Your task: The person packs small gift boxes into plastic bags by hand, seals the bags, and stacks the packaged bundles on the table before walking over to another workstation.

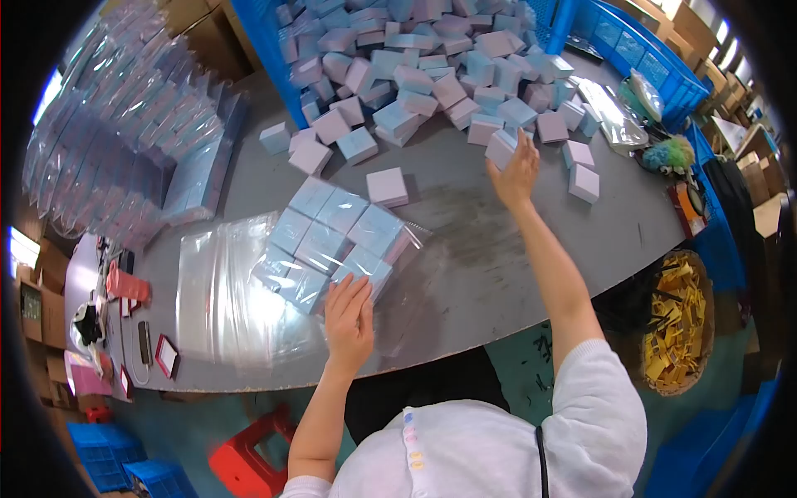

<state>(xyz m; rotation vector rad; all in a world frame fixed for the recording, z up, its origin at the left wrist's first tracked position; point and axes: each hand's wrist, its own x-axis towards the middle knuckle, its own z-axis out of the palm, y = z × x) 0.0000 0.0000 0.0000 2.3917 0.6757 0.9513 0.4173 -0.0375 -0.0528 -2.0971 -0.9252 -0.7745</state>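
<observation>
The left hand, fingers extended without gripping, rested on the near corner of the film-covered block. The right hand, partly open, touched a loose box; grip was indeterminable. The box pile lay beyond both.

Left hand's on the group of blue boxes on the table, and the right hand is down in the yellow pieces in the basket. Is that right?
Not quite: the head view shows the right hand at a loose box by the heap, not in the yellow pieces. The left hand is on the group of blue boxes, as you said.
</observation>
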